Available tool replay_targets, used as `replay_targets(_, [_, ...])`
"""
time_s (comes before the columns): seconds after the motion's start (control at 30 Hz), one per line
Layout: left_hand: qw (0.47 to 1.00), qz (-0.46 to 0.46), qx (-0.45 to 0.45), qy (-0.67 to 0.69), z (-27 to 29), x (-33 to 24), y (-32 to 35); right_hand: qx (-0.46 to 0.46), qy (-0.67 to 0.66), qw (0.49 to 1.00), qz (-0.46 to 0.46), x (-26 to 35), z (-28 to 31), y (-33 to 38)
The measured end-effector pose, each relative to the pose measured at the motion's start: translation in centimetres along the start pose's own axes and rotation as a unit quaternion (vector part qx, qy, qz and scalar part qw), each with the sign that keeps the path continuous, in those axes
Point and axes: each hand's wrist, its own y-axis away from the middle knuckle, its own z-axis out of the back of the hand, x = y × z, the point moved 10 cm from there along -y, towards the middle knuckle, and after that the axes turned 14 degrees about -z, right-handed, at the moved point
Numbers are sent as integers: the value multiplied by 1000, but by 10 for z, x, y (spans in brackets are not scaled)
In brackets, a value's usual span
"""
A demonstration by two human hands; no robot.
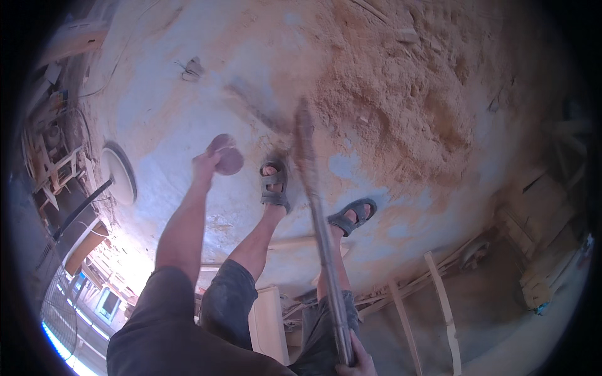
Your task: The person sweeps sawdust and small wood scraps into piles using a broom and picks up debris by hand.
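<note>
My left hand [205,164] reaches forward over the floor, its fingers closed on round brown discs [231,161] that look like sanding discs. At the lower edge, my right hand [359,362] is wrapped round the end of a long-handled tool [325,247]. Its pole slants away from me between my sandalled feet. The tool's far end is broader, brownish and smeared by motion, so its kind does not show. Just left of that end, a dark blurred strip [257,109] lies across the floor. I cannot tell whether it is the tool's head or a shadow.
A broad heap of sawdust [414,106] covers the floor at the far right. A small bundle [192,69] lies at the far left. A fan with a round base [119,172] stands at left, near stacked wood scraps [56,163]. Long wooden strips [442,307] lean at the lower right.
</note>
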Motion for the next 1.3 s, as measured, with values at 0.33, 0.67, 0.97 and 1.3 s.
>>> replay_targets(0.33, [986, 57, -49, 152, 96, -84, 126, -140, 102, 980, 96, 151, 88, 60])
replay_targets(0.67, [896, 53, -29, 439, 44, -307, 165, -210, 17, 947, 244, 142, 80, 162])
replay_targets(0.97, [971, -217, 63, 82, 17, -503, 239, 65, -168, 935, 304, 147, -27, 117])
replay_targets(1.3, [769, -628, 63, -98, -25, -632, 365, 117, -315, 864, 375, 174, 26, 161])
